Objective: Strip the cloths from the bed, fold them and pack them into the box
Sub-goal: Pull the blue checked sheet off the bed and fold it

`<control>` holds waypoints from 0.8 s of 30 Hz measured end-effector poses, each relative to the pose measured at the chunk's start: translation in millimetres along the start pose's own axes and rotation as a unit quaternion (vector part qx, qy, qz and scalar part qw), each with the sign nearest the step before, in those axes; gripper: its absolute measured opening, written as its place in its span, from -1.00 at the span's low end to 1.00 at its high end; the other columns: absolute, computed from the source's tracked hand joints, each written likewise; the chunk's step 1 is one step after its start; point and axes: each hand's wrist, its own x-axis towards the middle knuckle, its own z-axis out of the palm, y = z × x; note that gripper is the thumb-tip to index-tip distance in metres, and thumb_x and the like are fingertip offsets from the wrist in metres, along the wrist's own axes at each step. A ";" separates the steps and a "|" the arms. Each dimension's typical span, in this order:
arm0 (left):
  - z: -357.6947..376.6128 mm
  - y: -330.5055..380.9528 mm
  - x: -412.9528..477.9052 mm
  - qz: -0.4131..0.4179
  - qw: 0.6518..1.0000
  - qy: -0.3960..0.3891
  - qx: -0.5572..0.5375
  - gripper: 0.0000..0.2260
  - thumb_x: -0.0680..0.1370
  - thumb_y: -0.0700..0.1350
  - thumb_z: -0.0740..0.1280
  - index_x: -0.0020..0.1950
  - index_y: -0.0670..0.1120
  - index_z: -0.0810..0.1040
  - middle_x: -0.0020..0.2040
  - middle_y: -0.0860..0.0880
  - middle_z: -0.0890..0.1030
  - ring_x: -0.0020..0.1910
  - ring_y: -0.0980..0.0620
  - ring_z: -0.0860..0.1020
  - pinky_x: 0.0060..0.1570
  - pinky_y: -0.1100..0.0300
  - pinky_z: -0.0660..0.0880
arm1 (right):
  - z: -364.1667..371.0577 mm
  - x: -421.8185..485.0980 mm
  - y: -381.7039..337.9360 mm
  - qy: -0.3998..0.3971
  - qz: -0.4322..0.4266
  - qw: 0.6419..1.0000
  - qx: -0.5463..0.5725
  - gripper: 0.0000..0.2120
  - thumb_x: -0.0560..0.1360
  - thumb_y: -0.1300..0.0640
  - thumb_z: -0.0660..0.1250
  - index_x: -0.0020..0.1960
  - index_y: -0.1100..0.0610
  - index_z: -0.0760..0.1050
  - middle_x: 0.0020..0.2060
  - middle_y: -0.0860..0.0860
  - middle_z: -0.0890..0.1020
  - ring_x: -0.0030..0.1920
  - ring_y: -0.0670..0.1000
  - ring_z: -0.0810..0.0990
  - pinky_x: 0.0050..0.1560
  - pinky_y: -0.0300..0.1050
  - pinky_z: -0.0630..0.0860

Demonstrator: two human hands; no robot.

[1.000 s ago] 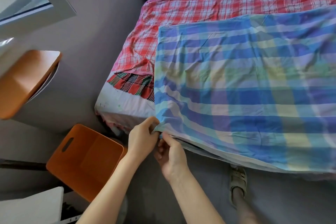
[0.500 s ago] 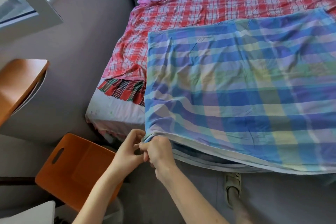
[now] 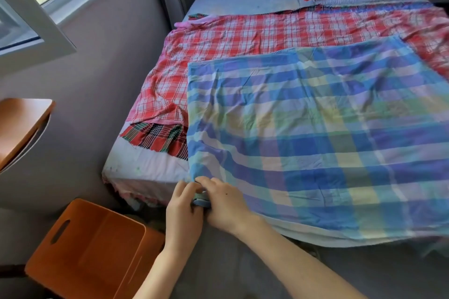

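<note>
Pinching blue cloth (image 3: 315, 141) corner in left grip (image 3: 183, 209) and right grip (image 3: 223, 204) at bed (image 3: 150, 165) edge; box (image 3: 92, 250) at 7 o'clock.

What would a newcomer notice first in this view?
The blue plaid cloth is spread across the near part of the bed, with the left hand and right hand both pinching its near left corner at the bed's edge. Behind it lies a red checked cloth, and an open orange box stands on the floor at lower left.
</note>
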 end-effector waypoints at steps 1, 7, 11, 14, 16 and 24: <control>2.1 2.1 1.6 -0.022 1.000 0.010 -0.010 -0.54 0.34 -0.53 0.37 -0.13 0.04 0.44 -0.17 0.01 0.50 -0.19 0.05 0.55 -0.26 0.06 0.56 | 1.9 -0.6 -0.4 -0.014 -0.012 1.000 -0.001 -0.34 0.41 0.15 0.35 0.45 0.00 0.18 0.19 0.08 0.47 0.20 0.16 0.47 0.11 -0.01 0.45; 5.3 29.8 24.1 -0.097 0.984 -0.104 -0.110 -0.83 0.33 -0.31 0.39 -0.18 -0.08 0.52 -0.29 0.00 0.57 -0.22 0.01 0.58 -0.26 0.17 0.56 | 2.4 -12.5 19.1 0.133 -0.003 0.989 0.062 -0.78 0.52 0.08 0.27 0.13 0.12 0.48 0.01 0.07 0.62 0.02 0.10 0.59 -0.11 -0.19 0.35; 13.4 32.7 61.3 -0.263 0.949 -0.089 -0.153 -0.91 0.42 -0.26 0.34 -0.11 -0.11 0.55 -0.22 -0.06 0.59 -0.22 0.01 0.57 -0.19 0.17 0.51 | -16.8 -13.5 48.8 0.129 0.036 0.983 0.128 -0.89 0.51 0.12 0.28 -0.18 0.10 0.43 -0.21 0.13 0.63 -0.22 0.12 0.54 -0.23 -0.06 0.33; 28.2 17.7 95.0 -0.394 0.910 -0.055 -0.118 -0.91 0.54 -0.17 0.30 0.00 -0.17 0.51 -0.09 -0.18 0.58 -0.14 -0.07 0.57 -0.04 0.03 0.56 | -38.9 -15.6 69.4 0.091 0.065 0.982 0.152 -0.75 0.49 0.10 0.30 -0.30 0.07 0.31 -0.38 0.04 0.52 -0.35 -0.02 0.37 -0.28 -0.05 0.29; 41.3 9.8 117.0 -0.456 0.881 -0.074 -0.101 -0.81 0.55 -0.07 0.32 0.03 -0.19 0.46 -0.05 -0.17 0.55 -0.07 -0.10 0.57 -0.01 0.02 0.57 | -54.7 -15.4 79.2 0.059 0.068 0.981 0.171 -0.74 0.47 0.13 0.30 -0.34 0.09 0.29 -0.42 0.03 0.46 -0.37 -0.02 0.35 -0.31 -0.07 0.25; 104.8 -10.3 194.5 -0.566 0.752 -0.194 -0.278 -0.59 0.55 0.12 0.24 -0.20 -0.24 0.52 -0.41 -0.13 0.49 -0.50 -0.01 0.50 -0.40 0.22 0.45 | -129.1 26.1 101.1 -0.124 0.023 0.965 0.230 -0.74 0.34 0.32 0.25 -0.42 0.04 0.33 -0.46 -0.10 0.36 -0.39 -0.13 0.33 -0.31 -0.20 0.28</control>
